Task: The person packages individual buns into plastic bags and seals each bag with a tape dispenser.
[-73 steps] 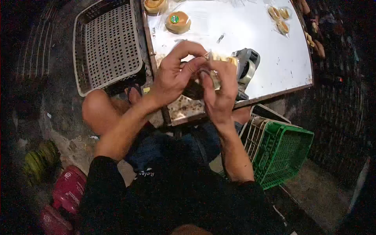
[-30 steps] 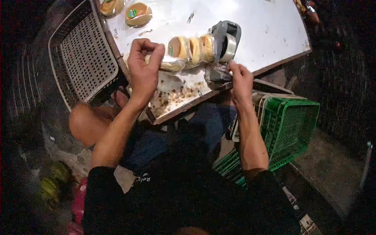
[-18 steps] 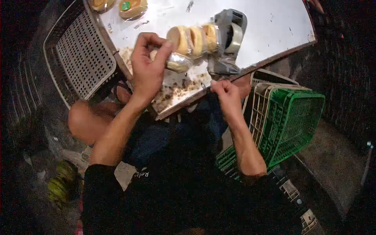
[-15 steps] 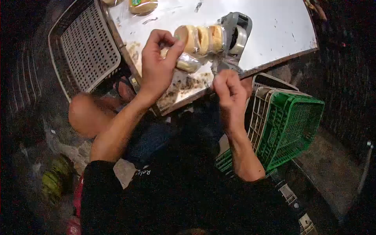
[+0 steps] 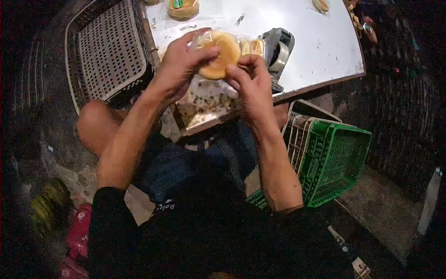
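Observation:
A round golden bun (image 5: 222,55) in clear plastic film is held up over the near edge of the white table (image 5: 325,51). My left hand (image 5: 181,63) grips its left side, thumb across the front. At the lower right edge of the bun, my right hand (image 5: 253,81) pinches the film with bent fingers. Behind my right hand, more wrapped buns (image 5: 258,47) partly show, leaning by a grey tape dispenser (image 5: 281,44) with a roll of clear tape. Dark crumbs or stains cover the tabletop below my hands.
Another wrapped bun with a green sticker (image 5: 183,7) lies at the table's far left, and a small wrapped one (image 5: 320,5) at the far right. A grey basket (image 5: 111,53) stands left. Green (image 5: 341,160) and white crates (image 5: 297,135) stand right, below the table edge.
The bun in my left hand has been lifted and turned face-on toward me. My right hand has moved up and left from beside the tape dispenser to the bun's edge.

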`<control>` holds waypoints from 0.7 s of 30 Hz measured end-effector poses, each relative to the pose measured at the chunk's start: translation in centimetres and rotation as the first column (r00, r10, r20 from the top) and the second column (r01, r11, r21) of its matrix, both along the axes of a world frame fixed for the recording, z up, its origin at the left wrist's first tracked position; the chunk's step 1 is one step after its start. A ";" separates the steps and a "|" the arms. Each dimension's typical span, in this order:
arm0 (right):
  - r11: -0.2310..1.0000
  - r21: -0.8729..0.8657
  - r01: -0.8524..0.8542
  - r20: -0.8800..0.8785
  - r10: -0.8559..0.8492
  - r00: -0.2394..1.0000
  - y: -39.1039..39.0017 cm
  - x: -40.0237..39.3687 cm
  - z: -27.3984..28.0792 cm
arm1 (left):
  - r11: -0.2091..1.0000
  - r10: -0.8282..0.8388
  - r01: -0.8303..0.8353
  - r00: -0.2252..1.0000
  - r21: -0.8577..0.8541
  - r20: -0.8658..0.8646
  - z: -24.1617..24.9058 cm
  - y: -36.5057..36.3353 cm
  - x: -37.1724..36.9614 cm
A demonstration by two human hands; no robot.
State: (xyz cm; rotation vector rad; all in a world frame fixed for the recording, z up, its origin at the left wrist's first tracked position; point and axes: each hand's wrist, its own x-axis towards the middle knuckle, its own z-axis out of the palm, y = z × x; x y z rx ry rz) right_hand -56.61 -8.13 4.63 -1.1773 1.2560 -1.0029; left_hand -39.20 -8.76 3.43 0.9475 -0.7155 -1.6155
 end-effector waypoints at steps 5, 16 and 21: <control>0.956 -0.288 -0.050 -0.416 -0.077 0.906 -8.6 -1.0 1.9 | 0.995 -0.103 0.080 0.813 0.065 0.573 -2.7 -3.1 -0.3; 0.859 -0.242 -0.451 -0.535 0.269 0.800 -23.4 10.0 -6.8 | 0.879 0.477 -0.322 0.579 -0.352 0.662 -2.1 -4.4 5.4; 0.224 -0.607 -0.762 -0.789 -0.054 0.612 -12.9 6.6 7.1 | 0.794 0.605 -0.055 0.159 -0.605 0.780 -0.5 -4.7 6.1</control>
